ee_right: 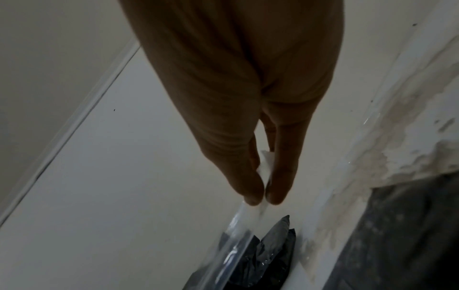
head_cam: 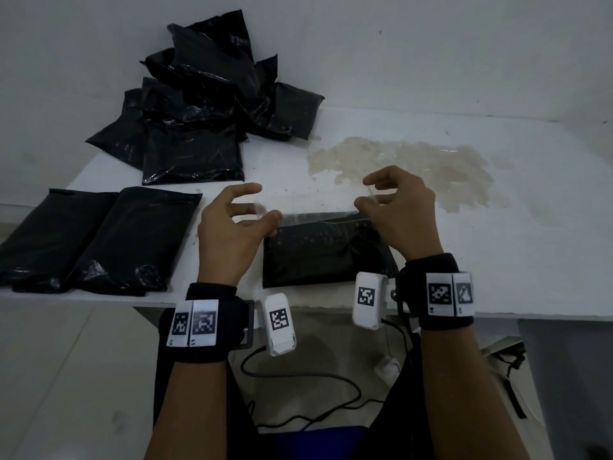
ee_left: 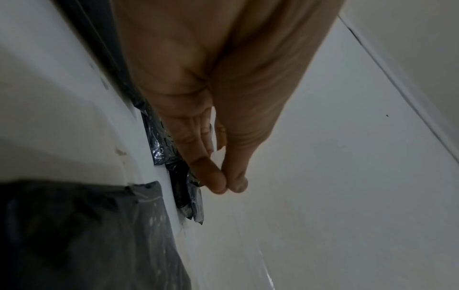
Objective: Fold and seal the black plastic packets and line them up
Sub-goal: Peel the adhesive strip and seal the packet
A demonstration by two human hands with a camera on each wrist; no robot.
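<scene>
A strip of clear tape [head_cam: 318, 207] is stretched over a black packet [head_cam: 326, 250] at the bench's near edge.

One end is pinched by the left hand [head_cam: 229, 234], the other by the right hand [head_cam: 403, 214]. Two folded packets [head_cam: 96, 239] are lined up at the near left; a heap of packets [head_cam: 205, 104] lies at the far left corner.

Dim, flat light; wrist views perhaps motion-blurred.

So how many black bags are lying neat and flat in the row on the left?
2. One flat black plastic packet lies at the far left, the other flat black plastic packet beside it, toward the left hand. More could be hidden past the picture's edge.
</scene>
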